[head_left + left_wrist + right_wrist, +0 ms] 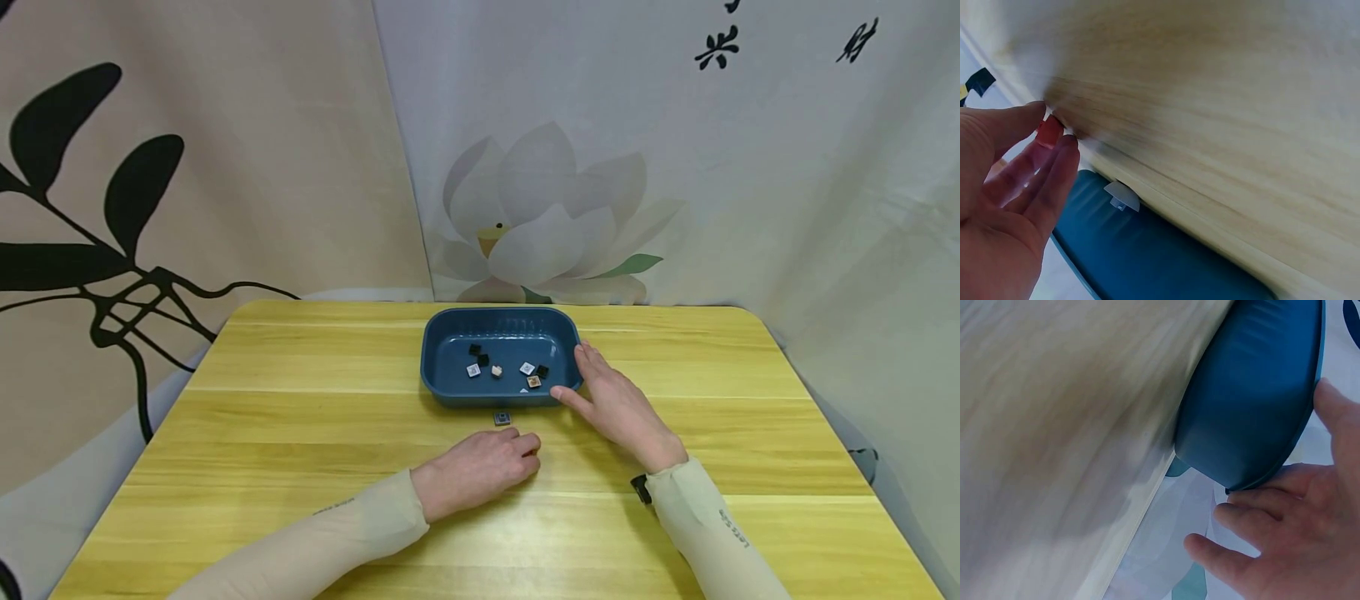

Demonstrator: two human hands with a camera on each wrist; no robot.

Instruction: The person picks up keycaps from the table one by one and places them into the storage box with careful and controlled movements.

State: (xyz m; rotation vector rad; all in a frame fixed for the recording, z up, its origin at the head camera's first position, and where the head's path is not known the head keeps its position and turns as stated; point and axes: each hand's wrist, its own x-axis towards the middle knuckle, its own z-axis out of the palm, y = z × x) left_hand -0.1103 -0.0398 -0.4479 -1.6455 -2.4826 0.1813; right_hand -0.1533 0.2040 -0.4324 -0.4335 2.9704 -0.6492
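My left hand (480, 471) is low over the table in front of the blue tray (480, 401). In the left wrist view its thumb and fingers pinch a small red keycap-like piece (1050, 131), which the hand hides in the head view. A small dark grey piece (502, 418) lies on the table just before the tray's near wall. At the tray's right near corner is my right hand (618, 408), thumb at the near rim and fingers extended along the right side. Several small pieces, black, white (473, 370) and brownish (533, 382), lie apart inside the tray.
The wooden table (300, 375) reaches out on both sides of the tray. Behind its far edge hangs a printed curtain (540, 208) with a lotus and dark leaves.
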